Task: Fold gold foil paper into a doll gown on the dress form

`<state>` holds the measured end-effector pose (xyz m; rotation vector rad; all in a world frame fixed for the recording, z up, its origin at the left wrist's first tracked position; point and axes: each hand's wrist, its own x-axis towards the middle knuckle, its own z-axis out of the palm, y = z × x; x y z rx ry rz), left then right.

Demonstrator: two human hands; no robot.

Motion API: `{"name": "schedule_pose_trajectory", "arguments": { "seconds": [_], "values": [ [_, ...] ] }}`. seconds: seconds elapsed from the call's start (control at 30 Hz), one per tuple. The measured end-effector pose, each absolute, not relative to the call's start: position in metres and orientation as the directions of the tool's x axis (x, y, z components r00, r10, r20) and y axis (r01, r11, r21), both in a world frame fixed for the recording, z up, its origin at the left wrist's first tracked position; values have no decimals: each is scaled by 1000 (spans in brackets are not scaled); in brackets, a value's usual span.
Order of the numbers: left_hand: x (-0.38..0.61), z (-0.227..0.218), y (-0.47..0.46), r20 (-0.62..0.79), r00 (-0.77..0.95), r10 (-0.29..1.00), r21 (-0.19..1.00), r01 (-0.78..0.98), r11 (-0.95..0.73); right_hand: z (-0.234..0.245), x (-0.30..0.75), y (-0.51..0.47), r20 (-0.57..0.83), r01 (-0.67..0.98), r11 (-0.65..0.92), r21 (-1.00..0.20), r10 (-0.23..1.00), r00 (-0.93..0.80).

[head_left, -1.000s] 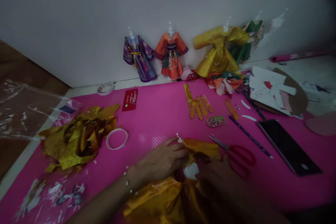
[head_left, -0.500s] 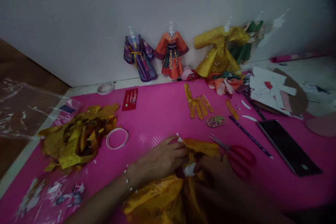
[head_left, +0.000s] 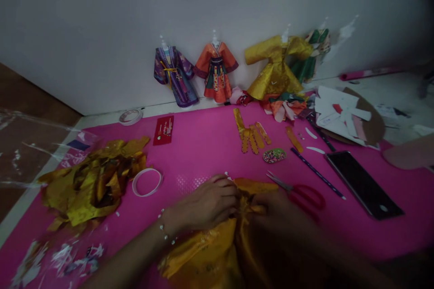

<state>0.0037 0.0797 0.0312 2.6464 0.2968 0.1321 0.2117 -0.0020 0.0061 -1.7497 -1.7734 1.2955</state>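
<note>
A gold doll dress point(head_left: 203, 257) lies at the near edge of the pink mat, its skirt spread toward me. My left hand point(head_left: 215, 201), with a beaded bracelet at the wrist, is closed over the dress's upper left part; a small white tip of the doll form shows just beyond its fingers. My right hand point(head_left: 276, 210) pinches the gold cloth at the waist from the other side, its fingertips partly in shadow. Red-handled scissors point(head_left: 307, 195) lie beside my right hand, blades pointing left. How the cloth is folded between the hands is hard to make out.
A pile of gold scraps point(head_left: 98, 180) and a tape roll point(head_left: 147, 182) lie left. Dressed doll forms, including an orange one point(head_left: 217, 72), lean on the wall. Gold cut strips point(head_left: 249, 137), a pencil point(head_left: 318, 173), a phone point(head_left: 364, 185) and white paper pieces point(head_left: 337, 106) lie right.
My right fingers have drawn the gold cloth together over the white patch that showed at the waist. My left hand stays on the dress. The view has shifted slightly.
</note>
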Motion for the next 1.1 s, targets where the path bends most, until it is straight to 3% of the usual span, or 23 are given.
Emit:
{"name": "schedule_pose_trajectory", "arguments": {
  "seconds": [1.1],
  "values": [
    [5, 27, 74, 35, 944, 329, 594, 245, -766, 3, 228, 28, -408, 512, -227, -829, 870, -275]
  ]
}}
